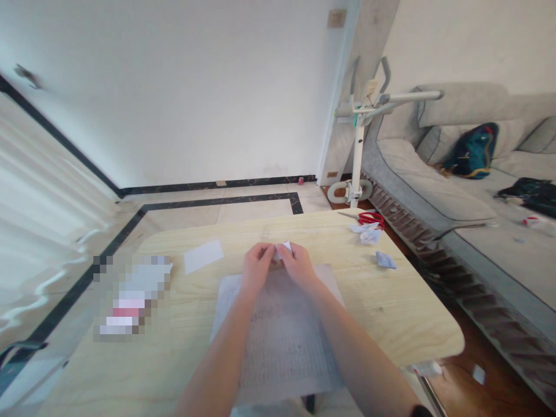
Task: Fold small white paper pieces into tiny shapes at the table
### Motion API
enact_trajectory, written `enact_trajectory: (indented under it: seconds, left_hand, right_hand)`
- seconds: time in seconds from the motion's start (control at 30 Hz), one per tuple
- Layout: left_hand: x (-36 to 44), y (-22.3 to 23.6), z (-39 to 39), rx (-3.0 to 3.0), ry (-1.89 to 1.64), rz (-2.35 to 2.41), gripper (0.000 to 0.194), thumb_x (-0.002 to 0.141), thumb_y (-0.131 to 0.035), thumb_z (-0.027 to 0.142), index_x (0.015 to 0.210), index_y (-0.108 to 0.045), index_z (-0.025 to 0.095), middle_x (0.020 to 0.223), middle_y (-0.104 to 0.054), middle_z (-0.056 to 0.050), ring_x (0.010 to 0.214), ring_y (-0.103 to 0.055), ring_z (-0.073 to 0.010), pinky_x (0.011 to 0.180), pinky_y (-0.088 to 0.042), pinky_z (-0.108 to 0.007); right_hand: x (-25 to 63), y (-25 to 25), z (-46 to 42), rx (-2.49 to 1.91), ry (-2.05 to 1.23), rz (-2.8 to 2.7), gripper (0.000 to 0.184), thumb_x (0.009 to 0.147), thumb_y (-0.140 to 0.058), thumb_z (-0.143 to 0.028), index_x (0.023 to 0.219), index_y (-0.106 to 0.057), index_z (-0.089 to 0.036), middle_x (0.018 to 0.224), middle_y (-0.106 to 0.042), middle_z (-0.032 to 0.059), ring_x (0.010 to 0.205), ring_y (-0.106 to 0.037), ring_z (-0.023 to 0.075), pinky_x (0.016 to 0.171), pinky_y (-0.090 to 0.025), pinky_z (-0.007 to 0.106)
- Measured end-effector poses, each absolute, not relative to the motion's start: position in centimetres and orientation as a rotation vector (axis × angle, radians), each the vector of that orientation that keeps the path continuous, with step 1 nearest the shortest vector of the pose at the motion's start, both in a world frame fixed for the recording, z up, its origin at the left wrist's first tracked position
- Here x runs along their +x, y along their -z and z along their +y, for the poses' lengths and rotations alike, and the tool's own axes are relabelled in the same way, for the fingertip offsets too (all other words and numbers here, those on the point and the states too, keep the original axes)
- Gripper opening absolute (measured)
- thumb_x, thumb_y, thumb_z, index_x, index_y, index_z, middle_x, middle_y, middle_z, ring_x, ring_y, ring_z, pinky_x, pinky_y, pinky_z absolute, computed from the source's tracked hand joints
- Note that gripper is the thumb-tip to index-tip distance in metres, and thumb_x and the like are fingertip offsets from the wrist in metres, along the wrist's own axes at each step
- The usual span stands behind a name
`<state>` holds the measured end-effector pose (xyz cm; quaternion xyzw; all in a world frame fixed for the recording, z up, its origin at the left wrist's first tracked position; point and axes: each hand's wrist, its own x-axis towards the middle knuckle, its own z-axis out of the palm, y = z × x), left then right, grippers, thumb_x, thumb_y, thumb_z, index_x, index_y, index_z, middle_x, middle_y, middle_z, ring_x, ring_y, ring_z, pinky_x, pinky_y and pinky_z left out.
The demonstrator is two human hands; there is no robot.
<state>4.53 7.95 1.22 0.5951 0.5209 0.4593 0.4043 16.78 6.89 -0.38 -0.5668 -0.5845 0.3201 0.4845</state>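
Observation:
Both hands meet over the far edge of a large printed sheet [291,347] that lies on the wooden table. Between their fingertips is a small piece of white paper [285,247], mostly covered by the fingers. My left hand [257,265] pinches its left side, fingers curled. My right hand [299,263] grips the right side, with a white corner sticking up beside the thumb. Whether the paper is folded I cannot tell. A flat white paper slip [203,256] lies to the left of the hands.
Red-handled scissors [370,219] lie at the table's far right, by crumpled paper scraps [368,233] and a small folded paper [386,260]. A blurred-out item [139,295] is on the left of the table [403,313]. A grey sofa [434,191] stands to the right.

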Motion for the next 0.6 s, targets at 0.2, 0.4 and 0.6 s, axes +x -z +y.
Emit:
enact_trajectory:
  seconds: [0.2,0.4,0.6]
  left_hand:
    - [5.1,-1.9,7.5,1.503,-1.15,1.326,0.02,0.08,-0.052,0.03,0.075,-0.064,0.014,0.072,-0.066,-0.004,0.067,-0.06,-0.0155,0.06,-0.047,-0.024]
    - [5.1,-2.2,7.5,1.505,-1.165,1.341,0.018,0.08,-0.053,0.029,0.073,-0.062,0.015,0.068,-0.063,-0.003,0.062,-0.058,-0.0133,0.058,-0.045,-0.023]
    - [4.8,-1.7,7.8,1.538,-1.148,1.356,0.021,0.081,-0.051,0.032,0.073,-0.061,0.016,0.066,-0.061,-0.001,0.061,-0.057,-0.0125,0.057,-0.044,-0.022]
  right_hand:
    - [16.7,0.5,7.0,-1.37,-0.788,-1.362,0.036,0.085,-0.044,-0.042,0.062,-0.054,-0.017,0.056,-0.052,-0.0003,0.054,-0.045,0.0125,0.05,-0.029,0.023]
    - [16.6,0.7,7.0,-1.353,-0.787,-1.371,0.038,0.086,-0.043,-0.044,0.06,-0.05,-0.018,0.054,-0.048,-0.0017,0.053,-0.043,0.0117,0.049,-0.028,0.023]
    - [16.7,0.6,7.0,-1.366,-0.78,-1.388,0.042,0.088,-0.039,-0.046,0.056,-0.043,-0.019,0.05,-0.043,-0.0031,0.051,-0.04,0.011,0.05,-0.026,0.024]
